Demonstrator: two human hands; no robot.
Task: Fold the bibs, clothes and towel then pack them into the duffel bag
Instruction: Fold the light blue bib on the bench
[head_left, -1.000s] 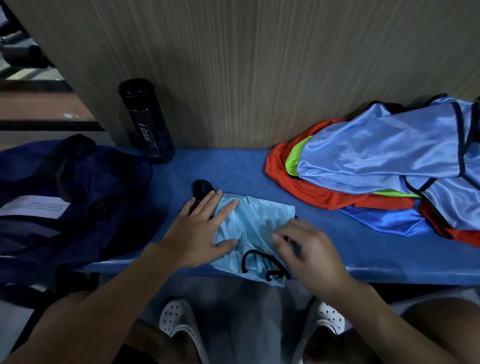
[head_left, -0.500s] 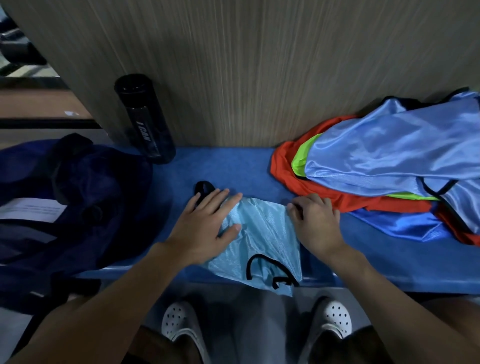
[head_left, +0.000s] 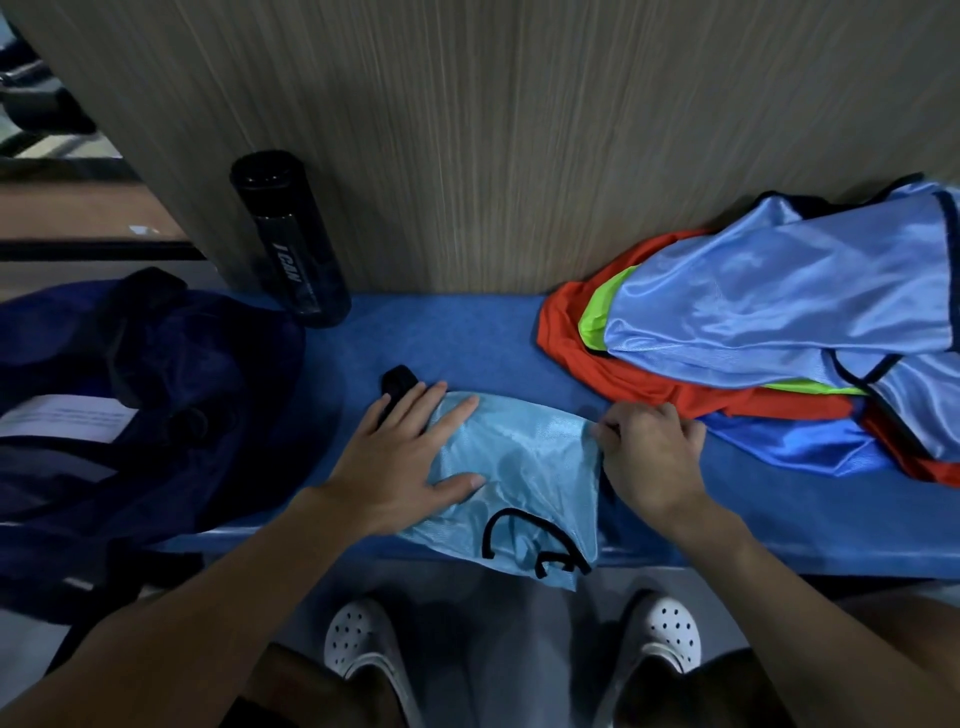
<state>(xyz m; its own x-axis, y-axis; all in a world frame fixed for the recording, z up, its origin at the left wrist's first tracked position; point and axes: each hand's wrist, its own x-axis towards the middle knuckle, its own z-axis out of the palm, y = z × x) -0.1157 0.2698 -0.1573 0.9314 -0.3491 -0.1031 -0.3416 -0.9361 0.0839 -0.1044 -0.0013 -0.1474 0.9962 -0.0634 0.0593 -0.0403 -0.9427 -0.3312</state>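
Lower centre, a shiny light-blue half-folded bib overhangs the blue padded surface. The left hand presses it flat, fingers straight; the right hand curls its fingers, pinching the bib's right edge. A dark navy duffel bag lies at left, nearer the left hand.

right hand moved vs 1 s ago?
Yes. The right hand went from near the bench's front edge toward the wall and bib pile, now pinching the light blue bib's right corner.
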